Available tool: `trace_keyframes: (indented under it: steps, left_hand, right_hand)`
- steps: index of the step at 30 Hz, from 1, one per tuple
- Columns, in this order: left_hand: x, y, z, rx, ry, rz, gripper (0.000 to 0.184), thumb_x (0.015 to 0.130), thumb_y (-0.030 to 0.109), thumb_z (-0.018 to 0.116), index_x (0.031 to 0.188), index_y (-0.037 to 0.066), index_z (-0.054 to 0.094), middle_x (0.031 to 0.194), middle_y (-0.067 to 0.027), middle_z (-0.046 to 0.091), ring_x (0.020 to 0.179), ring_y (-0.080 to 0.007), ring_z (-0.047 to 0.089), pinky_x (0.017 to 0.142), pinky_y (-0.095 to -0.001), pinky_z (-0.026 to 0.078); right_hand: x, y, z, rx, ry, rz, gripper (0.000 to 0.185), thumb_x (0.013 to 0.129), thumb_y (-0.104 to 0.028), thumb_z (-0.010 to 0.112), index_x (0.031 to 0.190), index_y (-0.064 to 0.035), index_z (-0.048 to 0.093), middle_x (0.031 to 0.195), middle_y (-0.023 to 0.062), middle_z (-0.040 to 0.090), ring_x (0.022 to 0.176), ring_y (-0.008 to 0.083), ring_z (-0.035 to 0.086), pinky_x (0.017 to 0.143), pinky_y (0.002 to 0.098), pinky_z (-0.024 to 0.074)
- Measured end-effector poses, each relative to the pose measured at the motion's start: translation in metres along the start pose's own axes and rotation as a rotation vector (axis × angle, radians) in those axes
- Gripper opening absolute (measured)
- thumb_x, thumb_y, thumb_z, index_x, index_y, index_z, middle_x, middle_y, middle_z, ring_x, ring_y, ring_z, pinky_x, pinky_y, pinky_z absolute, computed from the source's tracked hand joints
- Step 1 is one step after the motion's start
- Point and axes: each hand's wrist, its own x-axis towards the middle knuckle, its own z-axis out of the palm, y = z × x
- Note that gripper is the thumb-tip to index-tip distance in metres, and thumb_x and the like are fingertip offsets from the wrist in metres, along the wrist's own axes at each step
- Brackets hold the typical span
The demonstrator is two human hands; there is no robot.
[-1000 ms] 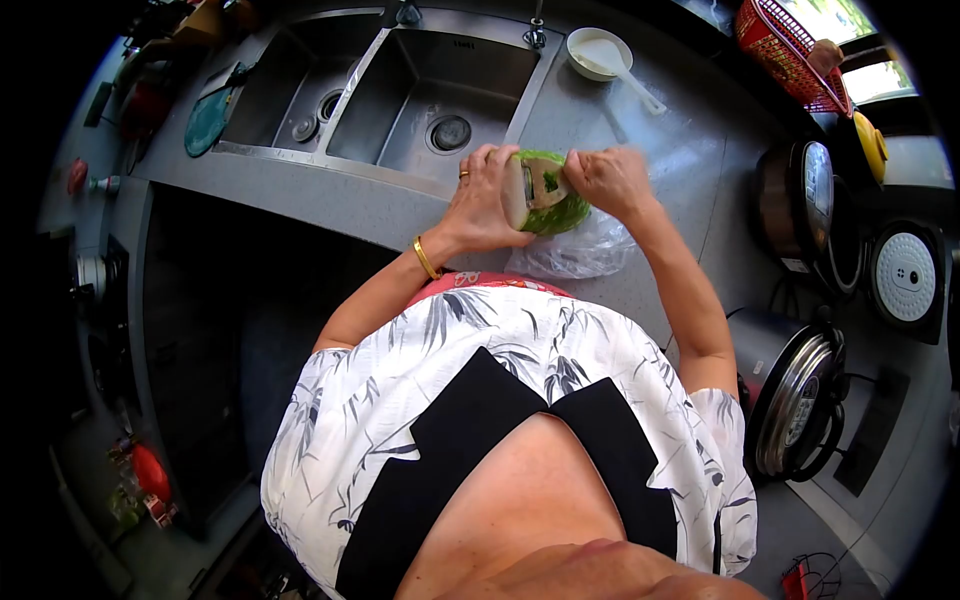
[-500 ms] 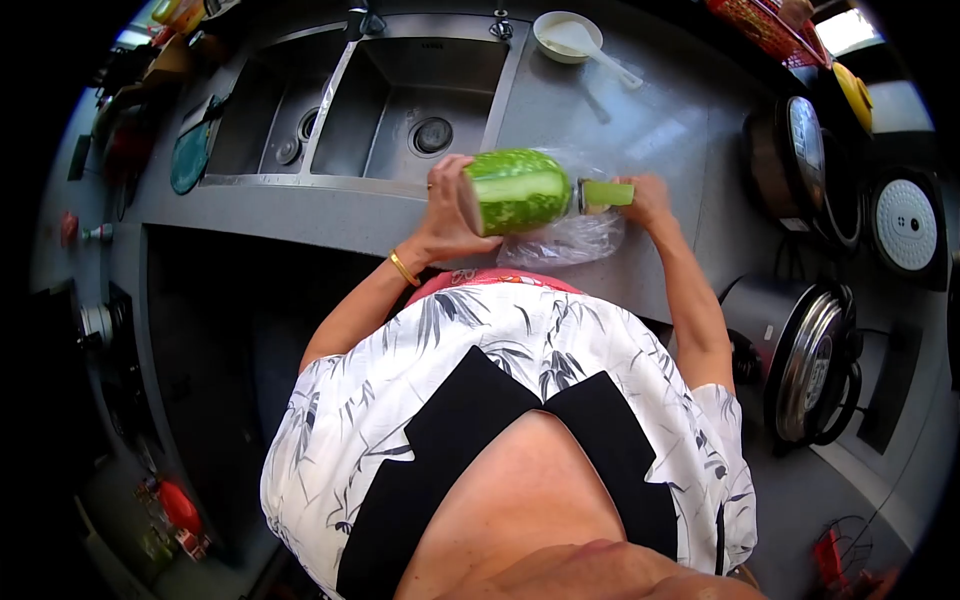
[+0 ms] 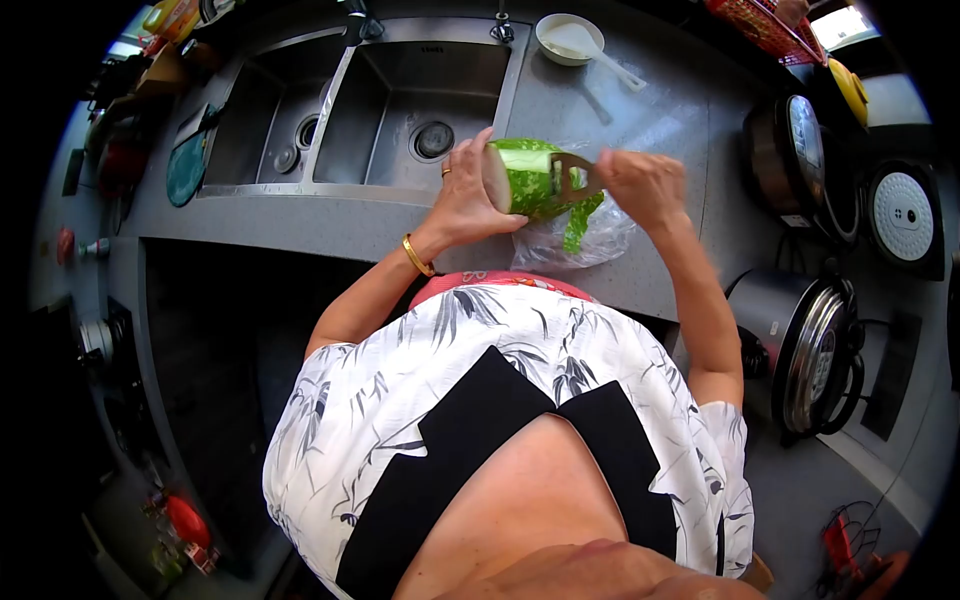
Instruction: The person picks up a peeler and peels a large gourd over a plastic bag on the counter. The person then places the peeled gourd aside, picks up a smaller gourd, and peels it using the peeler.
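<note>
A green gourd-like vegetable (image 3: 525,178) with a pale cut end lies on its side above the counter's front edge, a peeled light stripe along its top. My left hand (image 3: 470,195) grips its cut end, thumb below and fingers above. Closed around the handle of a peeler (image 3: 577,178), my right hand (image 3: 645,185) holds the blade against the vegetable's right part. A strip of green peel (image 3: 578,225) hangs below the peeler, over a clear plastic bag (image 3: 605,240) on the counter.
A double steel sink (image 3: 400,110) is at the back left, with a teal board (image 3: 187,168) beside it. Behind the vegetable, a white bowl (image 3: 565,55) holds a white spoon. A rice cooker (image 3: 790,180) and a steel pot-like cooker (image 3: 790,340) stand at the right.
The peeler, seen away from the vegetable half a second ago, is now against it. A hanging strip of green peel has come into view. The vegetable has shifted slightly right.
</note>
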Motion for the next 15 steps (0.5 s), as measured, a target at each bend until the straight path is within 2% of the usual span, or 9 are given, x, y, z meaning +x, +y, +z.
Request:
trace_keyframes:
  steps: [3, 7, 12, 15]
  left_hand:
    - [0.004, 0.005, 0.0, 0.018, -0.028, -0.008, 0.112, 0.048, 0.033, 0.084, 0.138, 0.007, 0.022, 0.125, -0.0213, 0.033, 0.122, -0.0374, 0.029, 0.105, -0.0444, 0.024]
    - [0.006, 0.004, 0.004, 0.016, -0.014, 0.012, 0.11, 0.047, 0.032, 0.084, 0.136, 0.008, 0.025, 0.123, -0.0198, 0.034, 0.12, -0.0365, 0.031, 0.104, -0.0445, 0.026]
    - [0.009, 0.006, 0.005, 0.029, -0.013, 0.052, 0.107, 0.046, 0.031, 0.084, 0.134, 0.009, 0.027, 0.123, -0.0187, 0.034, 0.118, -0.0361, 0.032, 0.102, -0.0437, 0.027]
    - [0.009, 0.007, 0.006, 0.015, -0.01, 0.085, 0.106, 0.046, 0.03, 0.084, 0.133, 0.009, 0.027, 0.123, -0.0188, 0.034, 0.118, -0.0361, 0.033, 0.102, -0.0437, 0.028]
  right_hand:
    - [0.01, -0.022, 0.013, 0.095, -0.058, 0.013, 0.045, 0.089, -0.029, 0.048, 0.048, -0.0122, 0.055, 0.048, 0.0069, 0.055, 0.038, 0.0214, 0.054, 0.042, 0.0344, 0.0441]
    - [0.018, -0.036, 0.02, 0.085, -0.011, -0.032, 0.044, 0.089, -0.029, 0.047, 0.05, -0.0116, 0.057, 0.05, 0.0083, 0.057, 0.042, 0.0247, 0.057, 0.044, 0.0359, 0.0455]
    - [0.015, -0.018, 0.041, 0.156, 0.036, -0.092, 0.043, 0.089, -0.029, 0.047, 0.052, -0.0109, 0.058, 0.052, 0.0099, 0.057, 0.045, 0.0271, 0.057, 0.045, 0.0371, 0.0454]
    - [0.01, -0.011, 0.049, 0.206, -0.031, -0.055, 0.042, 0.089, -0.029, 0.047, 0.054, -0.0116, 0.059, 0.053, 0.0113, 0.057, 0.046, 0.0284, 0.057, 0.045, 0.0373, 0.0448]
